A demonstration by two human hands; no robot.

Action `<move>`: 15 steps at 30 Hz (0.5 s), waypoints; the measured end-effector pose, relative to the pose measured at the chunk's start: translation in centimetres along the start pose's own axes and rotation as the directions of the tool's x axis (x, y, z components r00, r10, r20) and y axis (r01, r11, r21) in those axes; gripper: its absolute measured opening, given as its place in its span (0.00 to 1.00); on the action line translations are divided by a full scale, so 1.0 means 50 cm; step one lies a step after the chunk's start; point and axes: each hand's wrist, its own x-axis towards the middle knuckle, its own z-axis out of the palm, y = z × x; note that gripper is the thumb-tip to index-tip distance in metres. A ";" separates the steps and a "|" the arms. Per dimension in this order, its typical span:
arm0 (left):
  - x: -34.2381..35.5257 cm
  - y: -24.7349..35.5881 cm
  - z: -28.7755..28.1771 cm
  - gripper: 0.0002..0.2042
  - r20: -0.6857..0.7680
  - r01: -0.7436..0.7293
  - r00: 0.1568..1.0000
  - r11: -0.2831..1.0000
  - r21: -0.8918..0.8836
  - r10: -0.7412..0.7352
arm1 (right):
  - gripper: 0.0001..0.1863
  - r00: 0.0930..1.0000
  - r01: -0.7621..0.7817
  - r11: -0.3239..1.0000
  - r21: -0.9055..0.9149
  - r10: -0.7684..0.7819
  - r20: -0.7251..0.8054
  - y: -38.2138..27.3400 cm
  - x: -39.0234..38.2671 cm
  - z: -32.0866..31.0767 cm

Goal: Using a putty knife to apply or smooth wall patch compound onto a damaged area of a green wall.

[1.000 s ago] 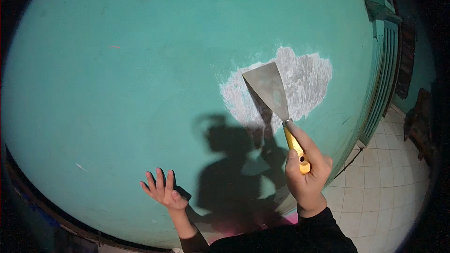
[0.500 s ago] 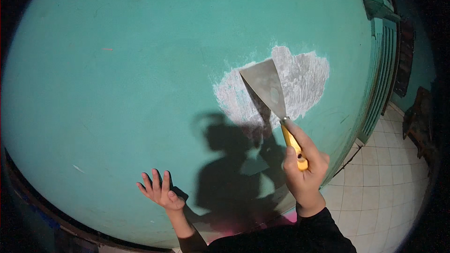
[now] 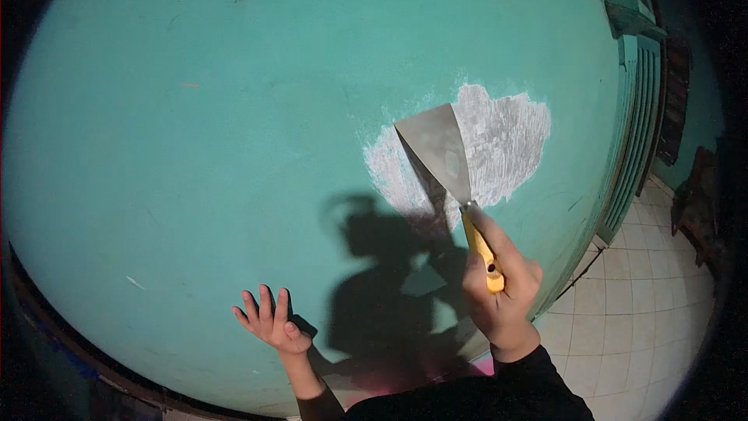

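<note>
Held in right hand: scraper with broad metal blade and yellow handle, raised before green wall, blade slanted up and leftward over pale bare patch, edge at its upper-left border. Right-hand fingers closed around handle, index finger laid along it toward the blade's neck, thumb on the left side. Left hand empty, fingers spread wide, low and well apart from scraper; contact with wall impossible to confirm. Judged step in hand: scraping along the border of the patch. For sound work, keep the full edge flat to the wall, hold a low blade angle and push in short, even strokes from bare surface into green coating. Avoid leaning on one corner, for risk of gouging. Hidden: strip of patch behind the blade, and right-hand fingertips curled out of sight. Darkened by person's shadow: lower margin of patch. Not determinable: pressure and contact at the edge. Cut off by lower rim: dark sleeve. Hard to make out: dark object at far right.
</note>
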 end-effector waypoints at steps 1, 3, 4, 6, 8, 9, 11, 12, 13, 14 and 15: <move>0.000 -0.001 -0.001 0.25 0.000 0.001 1.000 1.000 0.001 -0.001 | 0.19 1.000 0.001 1.000 0.001 -0.001 0.001 -0.002 0.000 -0.001; 0.000 -0.003 -0.001 0.25 -0.012 0.000 1.000 1.000 -0.010 -0.001 | 0.18 0.998 0.058 0.996 -0.063 -0.057 0.012 -0.003 -0.002 -0.002; 0.000 -0.003 0.001 0.25 -0.014 0.001 1.000 1.000 -0.009 -0.002 | 0.18 0.998 0.060 0.996 -0.062 -0.059 0.012 0.000 -0.001 -0.002; -0.001 -0.004 0.004 0.25 -0.005 0.009 1.000 1.000 -0.004 -0.009 | 0.18 0.992 0.124 0.992 -0.029 -0.124 -0.010 0.005 0.000 0.001; -0.001 -0.003 0.004 0.25 -0.010 0.017 1.000 1.000 -0.004 -0.017 | 0.17 0.991 0.133 0.990 -0.046 -0.133 -0.007 0.004 0.007 0.006; -0.001 -0.003 0.004 0.25 -0.018 0.025 1.000 1.000 -0.002 -0.025 | 0.17 0.990 0.144 0.988 -0.061 -0.144 -0.004 0.003 0.009 0.007; 0.000 -0.004 0.007 0.25 -0.019 0.024 1.000 1.000 -0.006 -0.024 | 0.18 0.992 0.122 0.989 -0.080 -0.121 0.018 0.000 0.008 -0.001; -0.001 -0.004 0.008 0.25 -0.022 0.023 0.999 1.000 -0.007 -0.023 | 0.18 0.994 0.103 0.990 -0.097 -0.099 0.040 -0.002 0.006 -0.004; 0.000 -0.003 0.008 0.25 -0.023 0.023 0.999 1.000 -0.007 -0.023 | 0.18 0.994 0.104 0.990 -0.097 -0.100 0.040 0.000 0.005 -0.004; 0.000 -0.001 0.008 0.25 -0.015 0.025 1.000 1.000 -0.005 -0.025 | 0.18 0.995 0.100 0.989 -0.113 -0.095 0.042 0.003 0.003 -0.003; 0.001 0.001 0.008 0.25 -0.008 0.028 1.000 1.000 -0.004 -0.028 | 0.18 0.995 0.095 0.987 -0.129 -0.090 0.044 0.006 0.002 -0.002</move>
